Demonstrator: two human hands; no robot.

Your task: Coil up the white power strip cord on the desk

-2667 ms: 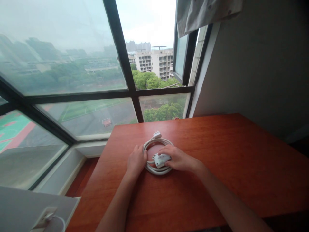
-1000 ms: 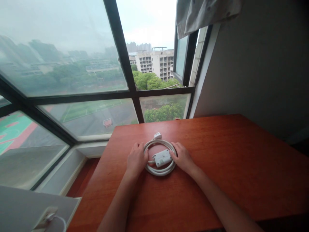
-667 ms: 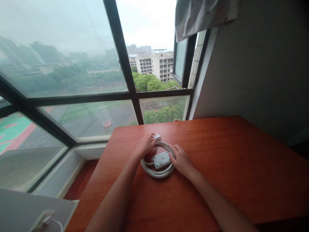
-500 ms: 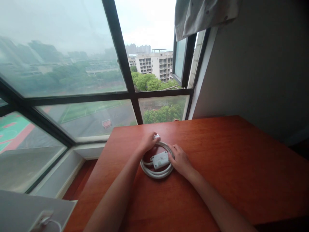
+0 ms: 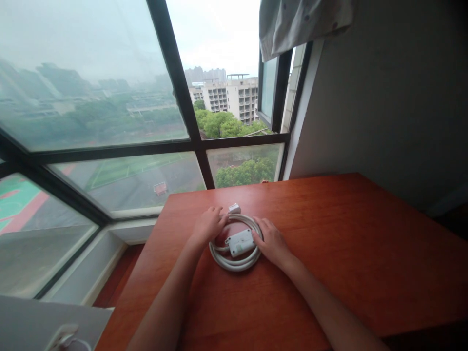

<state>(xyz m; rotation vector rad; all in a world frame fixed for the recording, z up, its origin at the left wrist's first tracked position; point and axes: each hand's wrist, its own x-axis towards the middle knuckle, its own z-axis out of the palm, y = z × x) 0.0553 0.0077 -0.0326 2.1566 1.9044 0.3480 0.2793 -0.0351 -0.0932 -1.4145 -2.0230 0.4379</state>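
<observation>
A white cable coil (image 5: 234,262) lies flat on the reddish wooden table (image 5: 329,253), with a small white socket block (image 5: 240,242) resting across its middle and a white plug (image 5: 234,208) sticking out at its far side. My left hand (image 5: 207,225) rests on the coil's left edge, fingers loosely curled, just short of the plug. My right hand (image 5: 270,240) lies against the coil's right edge, fingers stretched along the cable beside the socket block.
Large windows with dark frames (image 5: 190,141) stand beyond the table's far edge. A grey wall (image 5: 383,97) runs along the right. A grey cloth (image 5: 303,19) hangs at the top. A white charger with a cord (image 5: 64,336) lies on a ledge at the lower left.
My right hand came off the socket block and settled on the coil's right edge. My left hand reached to the plug at the far side, then drew back to the coil's left edge.
</observation>
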